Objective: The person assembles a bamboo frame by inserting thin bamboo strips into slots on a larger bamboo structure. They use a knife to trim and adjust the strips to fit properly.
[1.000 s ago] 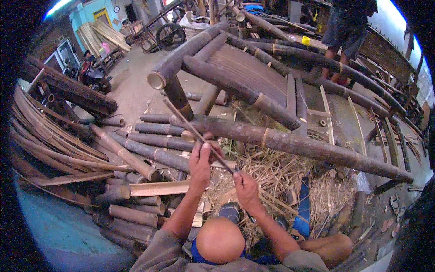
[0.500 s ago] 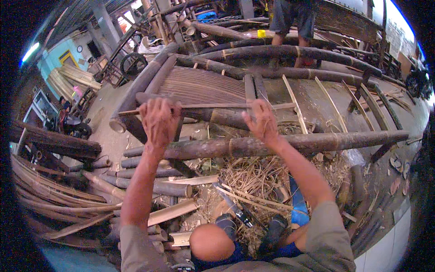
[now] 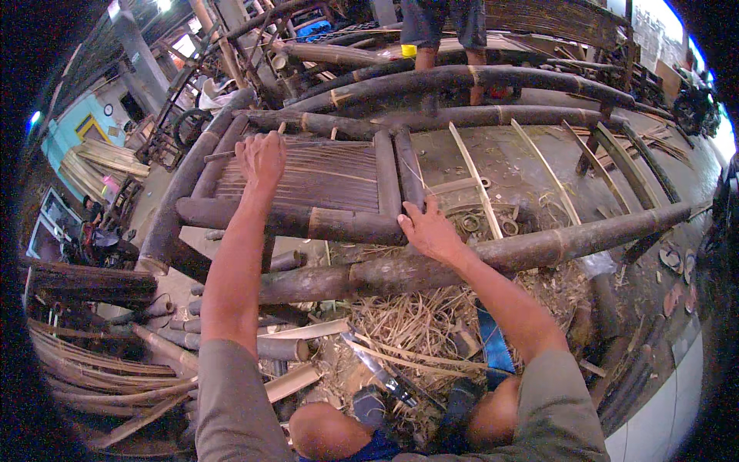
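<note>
Brown bamboo, handled lightly

The bamboo frame is the largest thing, its dark poles reaching around the slatted panel and well out to the panel's right. On the ground, nearer the person than the panel, spreads a heap of pale shavings. A stout front rail runs along the panel's near edge, and two crossbars stand side by side at its right edge.

At the panel's near right corner the right grip rests with fingers spread, clasping nothing that shows; how hard it presses I cannot tell. Over the panel's far left part, the left grip is closed around a thin dark strip, which sticks out on both sides of the fist, roughly in line with the slats. Whether the strip touches the panel is unclear.

To handle the strip well, I would keep it parallel to the slats and hold it close to its middle so that neither end dips. The right grip seems best used as a steady brace at that corner, and split bamboo edges deserve careful fingers.
</note>
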The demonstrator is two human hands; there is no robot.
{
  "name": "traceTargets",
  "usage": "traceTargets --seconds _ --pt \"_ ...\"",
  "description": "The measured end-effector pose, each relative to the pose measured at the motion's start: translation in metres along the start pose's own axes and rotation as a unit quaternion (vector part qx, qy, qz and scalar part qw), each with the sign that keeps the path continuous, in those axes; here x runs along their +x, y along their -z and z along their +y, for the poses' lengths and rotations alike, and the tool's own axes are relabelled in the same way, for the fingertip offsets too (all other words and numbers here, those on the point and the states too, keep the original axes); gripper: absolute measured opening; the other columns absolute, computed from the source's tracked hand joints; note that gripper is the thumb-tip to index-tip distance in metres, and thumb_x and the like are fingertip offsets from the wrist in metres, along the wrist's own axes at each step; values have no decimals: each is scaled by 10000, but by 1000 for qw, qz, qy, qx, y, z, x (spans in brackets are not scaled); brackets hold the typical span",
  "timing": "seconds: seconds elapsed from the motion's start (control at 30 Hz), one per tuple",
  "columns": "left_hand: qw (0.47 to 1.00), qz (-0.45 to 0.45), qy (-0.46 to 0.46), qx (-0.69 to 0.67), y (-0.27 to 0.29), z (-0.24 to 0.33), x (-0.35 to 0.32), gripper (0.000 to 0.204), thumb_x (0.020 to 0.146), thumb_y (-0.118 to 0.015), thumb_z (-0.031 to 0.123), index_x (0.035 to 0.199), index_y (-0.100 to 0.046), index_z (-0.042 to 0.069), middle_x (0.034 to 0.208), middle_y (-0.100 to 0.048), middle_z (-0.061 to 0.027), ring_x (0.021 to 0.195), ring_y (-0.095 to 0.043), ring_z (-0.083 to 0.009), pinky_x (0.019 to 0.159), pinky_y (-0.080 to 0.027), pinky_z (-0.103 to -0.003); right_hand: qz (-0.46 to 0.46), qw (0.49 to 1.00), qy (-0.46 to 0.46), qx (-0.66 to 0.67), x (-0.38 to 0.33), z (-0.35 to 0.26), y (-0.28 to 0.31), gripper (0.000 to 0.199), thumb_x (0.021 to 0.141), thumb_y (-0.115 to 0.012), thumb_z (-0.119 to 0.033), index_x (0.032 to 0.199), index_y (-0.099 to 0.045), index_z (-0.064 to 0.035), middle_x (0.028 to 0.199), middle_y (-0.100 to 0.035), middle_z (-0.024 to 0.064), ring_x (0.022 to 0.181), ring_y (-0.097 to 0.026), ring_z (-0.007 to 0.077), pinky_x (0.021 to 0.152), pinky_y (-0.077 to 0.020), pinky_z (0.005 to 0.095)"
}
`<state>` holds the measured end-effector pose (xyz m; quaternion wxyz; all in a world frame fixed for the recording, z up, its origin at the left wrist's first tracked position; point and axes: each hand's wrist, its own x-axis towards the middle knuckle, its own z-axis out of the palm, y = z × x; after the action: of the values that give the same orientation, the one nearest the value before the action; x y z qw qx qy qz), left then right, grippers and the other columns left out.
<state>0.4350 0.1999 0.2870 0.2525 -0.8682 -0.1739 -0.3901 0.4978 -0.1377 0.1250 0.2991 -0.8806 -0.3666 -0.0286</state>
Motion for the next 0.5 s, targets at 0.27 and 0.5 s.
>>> traceTargets --seconds 0.27,0.5 --pt "996 -73 -44 -29 -43 -5 49 295 916 -631 376 858 -741 108 856 -721 -147 910 -672 -340 842 -445 -509 -75 996 -32 23 0 -5 10 541 1022 -465 -451 1423 -470 -89 1420 -342 366 1179 -501 592 1012 -445 597" --pt "980 -128 -124 -89 -116 5 86 290 910 -623 352 905 -742 88 883 -714 -173 899 -679 -388 858 -522 -511 45 992 99 -65 48 18 14 566 996 -528 -415 1421 -475 -46 1501 -333 330 1323 -396 557 1108 -376 537"
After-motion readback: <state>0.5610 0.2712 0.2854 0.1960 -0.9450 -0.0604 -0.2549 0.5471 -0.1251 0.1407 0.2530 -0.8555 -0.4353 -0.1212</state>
